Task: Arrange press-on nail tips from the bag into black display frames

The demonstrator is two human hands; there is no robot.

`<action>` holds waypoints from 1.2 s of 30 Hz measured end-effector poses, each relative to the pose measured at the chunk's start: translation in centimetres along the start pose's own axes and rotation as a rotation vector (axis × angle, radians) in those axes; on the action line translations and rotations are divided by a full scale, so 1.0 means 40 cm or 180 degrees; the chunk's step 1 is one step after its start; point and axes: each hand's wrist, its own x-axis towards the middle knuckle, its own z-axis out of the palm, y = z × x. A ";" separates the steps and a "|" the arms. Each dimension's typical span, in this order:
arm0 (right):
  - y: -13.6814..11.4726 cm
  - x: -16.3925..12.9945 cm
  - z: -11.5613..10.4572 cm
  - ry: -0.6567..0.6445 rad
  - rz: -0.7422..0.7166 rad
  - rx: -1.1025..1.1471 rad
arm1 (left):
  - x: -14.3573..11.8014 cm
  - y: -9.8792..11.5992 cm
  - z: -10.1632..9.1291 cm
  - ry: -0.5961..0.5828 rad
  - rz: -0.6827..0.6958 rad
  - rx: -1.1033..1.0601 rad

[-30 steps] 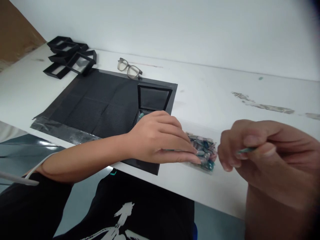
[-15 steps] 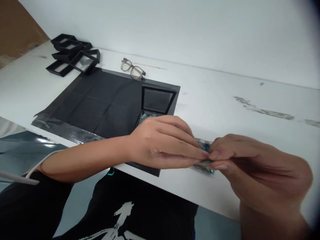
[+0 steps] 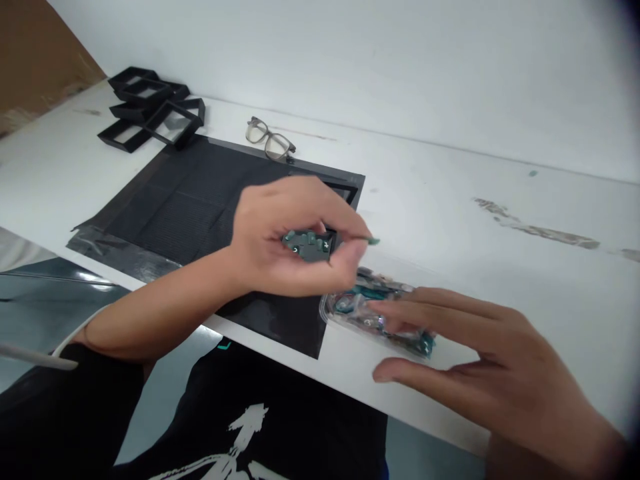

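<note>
Two hands are over the worktop (image 3: 450, 193): your left hand (image 3: 285, 247) hangs above the black mat (image 3: 190, 200), thumb and forefinger pinching a small green stone (image 3: 373, 241) (its shape is too small to tell). Just below it, your right hand (image 3: 480, 360) lies spread, fingertips resting on the clear bag of stones (image 3: 360, 308). Beyond your left hand lie glasses (image 3: 270, 141).
</note>
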 end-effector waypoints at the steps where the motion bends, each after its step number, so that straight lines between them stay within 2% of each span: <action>1: 0.006 -0.003 0.002 -0.0122 0.0045 -0.0184 | 0.005 -0.006 -0.008 0.0150 0.0011 0.0044; 4: 0.025 -0.011 0.004 -0.0184 0.0267 -0.0495 | 0.011 -0.014 -0.016 0.0355 0.0086 0.0108; 9: 0.075 -0.015 -0.027 0.0062 0.0762 -0.0510 | 0.006 -0.014 -0.015 0.0357 0.0215 -0.0048; 11: 0.096 -0.015 -0.045 0.0355 0.1050 -0.0832 | -0.004 -0.017 -0.024 0.0190 0.0160 -0.0184; 13: 0.106 -0.013 -0.053 0.0891 0.1181 -0.1235 | -0.021 -0.024 -0.038 -0.0124 0.0146 -0.0261; 15: 0.099 -0.004 -0.043 0.1517 0.0894 -0.1199 | -0.044 -0.030 -0.053 -0.0522 0.0222 -0.0294; 17: 0.074 0.011 -0.013 0.1778 0.0314 -0.0452 | -0.068 -0.036 -0.062 -0.0845 0.0381 -0.0307; 18: 0.057 0.021 0.007 0.1678 0.0066 0.0069 | -0.078 -0.037 -0.065 -0.0924 0.0509 -0.0308; 19: 0.038 0.032 0.028 0.1360 -0.0043 0.0565 | -0.085 -0.038 -0.067 -0.0947 0.0657 -0.0295; 22: -0.007 0.065 0.089 0.0269 0.0176 0.1562 | -0.091 -0.036 -0.068 -0.0920 0.1088 -0.0156; 24: -0.021 0.080 0.117 -0.0071 0.0351 0.1949 | -0.085 -0.033 -0.072 -0.0971 0.1258 0.0024; 30: -0.020 0.079 0.151 -0.0088 0.0361 0.2297 | -0.076 -0.022 -0.088 -0.1227 0.1534 0.0272; 36: -0.024 0.062 0.154 0.0131 0.0349 0.1709 | -0.088 -0.021 -0.094 -0.1176 0.1416 0.0729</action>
